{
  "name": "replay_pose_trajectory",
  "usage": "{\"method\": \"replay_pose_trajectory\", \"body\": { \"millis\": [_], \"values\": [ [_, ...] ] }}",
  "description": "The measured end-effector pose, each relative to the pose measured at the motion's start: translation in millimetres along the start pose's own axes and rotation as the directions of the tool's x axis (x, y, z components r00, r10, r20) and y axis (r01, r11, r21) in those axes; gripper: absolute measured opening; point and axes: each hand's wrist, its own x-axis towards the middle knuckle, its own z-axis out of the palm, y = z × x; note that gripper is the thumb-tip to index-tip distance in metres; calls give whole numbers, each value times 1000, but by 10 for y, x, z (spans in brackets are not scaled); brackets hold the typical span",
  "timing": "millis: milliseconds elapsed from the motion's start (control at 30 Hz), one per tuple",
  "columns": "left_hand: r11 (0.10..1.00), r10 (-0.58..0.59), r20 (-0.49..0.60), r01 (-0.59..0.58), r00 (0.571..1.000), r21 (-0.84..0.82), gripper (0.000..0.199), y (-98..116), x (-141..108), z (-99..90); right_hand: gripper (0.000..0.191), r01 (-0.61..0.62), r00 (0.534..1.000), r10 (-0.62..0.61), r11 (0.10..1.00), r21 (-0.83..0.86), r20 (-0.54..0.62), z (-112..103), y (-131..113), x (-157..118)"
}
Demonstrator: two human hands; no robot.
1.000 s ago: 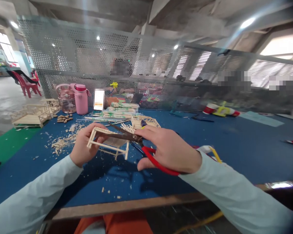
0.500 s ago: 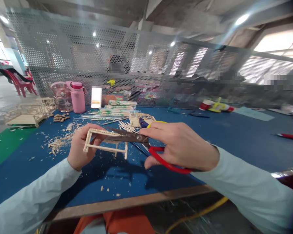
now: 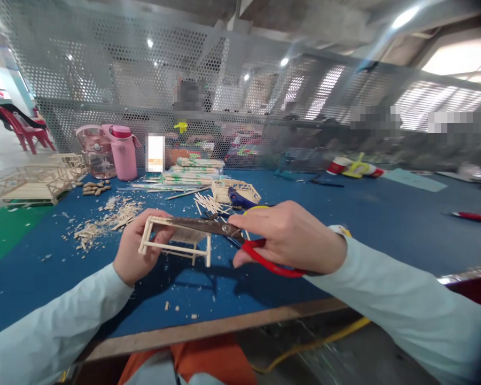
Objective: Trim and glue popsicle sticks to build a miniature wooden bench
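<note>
My left hand grips one end of a small model frame built of pale wooden sticks, held tilted above the table. In my right hand are scissors with red handles, fingers wrapped through the loops. Their dark blades lie along the top edge of the stick frame, looking nearly closed; whether they touch a stick end cannot be made out. Beyond my right hand a blue-handled tool rests by another stick model and a heap of short loose sticks.
Wood scraps litter the blue tabletop at left, near peanuts. A pink bottle, a clear jug and bundled sticks stand before a perforated metal screen. More stick models sit far left.
The scissor blades, apart along the frame's top before, have come together. My right hand has shifted slightly left. The whole view has moved a little; the left hand keeps its hold.
</note>
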Motion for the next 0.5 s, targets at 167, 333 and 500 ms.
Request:
{"method": "replay_pose_trajectory", "body": {
  "millis": [167,333,500],
  "values": [
    [989,120,24,-121,993,88,7,-42,-11,-23,65,-48,998,49,998,-41,26,-61,-103,82],
    [976,179,12,-179,984,125,6,3,-20,-20,68,-35,996,42,995,-89,81,-141,-177,206],
    [978,183,6,-182,983,99,2,28,-66,-9,65,-15,991,23,998,-62,129,-161,-207,283]
  ]
}}
